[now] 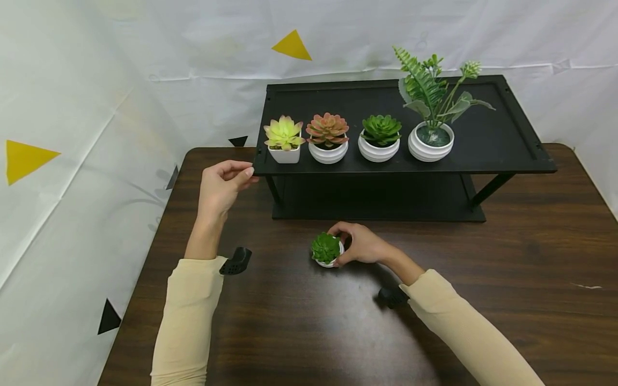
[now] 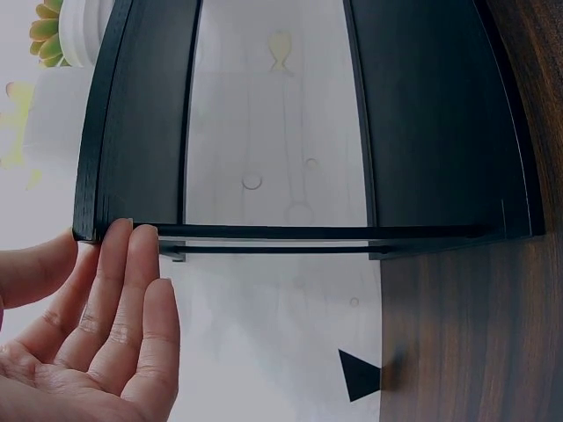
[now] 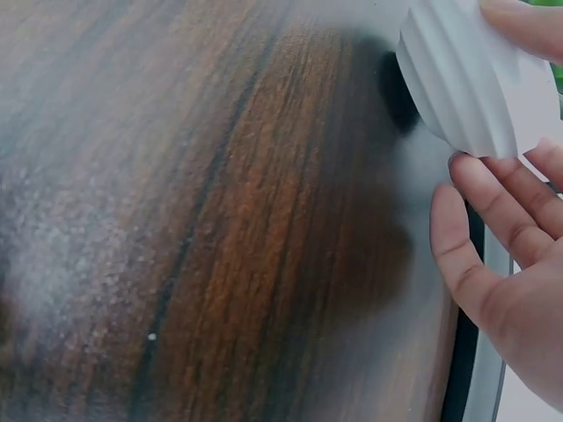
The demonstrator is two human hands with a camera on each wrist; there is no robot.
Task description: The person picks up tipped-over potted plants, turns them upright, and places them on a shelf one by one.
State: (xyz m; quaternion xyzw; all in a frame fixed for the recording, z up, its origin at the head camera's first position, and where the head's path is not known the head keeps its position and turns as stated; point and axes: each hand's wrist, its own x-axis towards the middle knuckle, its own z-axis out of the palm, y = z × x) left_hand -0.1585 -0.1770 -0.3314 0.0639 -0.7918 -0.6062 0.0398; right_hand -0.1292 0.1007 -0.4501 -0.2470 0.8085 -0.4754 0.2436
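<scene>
My left hand (image 1: 219, 187) pinches the front left corner of a black two-tier shelf (image 1: 483, 128). In the left wrist view, the thumb lies on one side of the top board and the fingers (image 2: 114, 299) on the other. In front of the shelf, my right hand (image 1: 362, 244) grips a small green succulent (image 1: 325, 247) in a white ribbed pot (image 3: 462, 79), thumb on one side and fingers on the other. Whether the pot touches the table or hangs just above it, I cannot tell.
Along the shelf's front edge stand a yellow succulent (image 1: 283, 134), a reddish succulent (image 1: 327, 130), a green succulent (image 1: 381, 130) and a taller leafy plant (image 1: 427, 96), all in white pots. The shelf stands on a dark wooden table (image 1: 289, 332). White sheeting (image 1: 203, 32) hangs behind and at left.
</scene>
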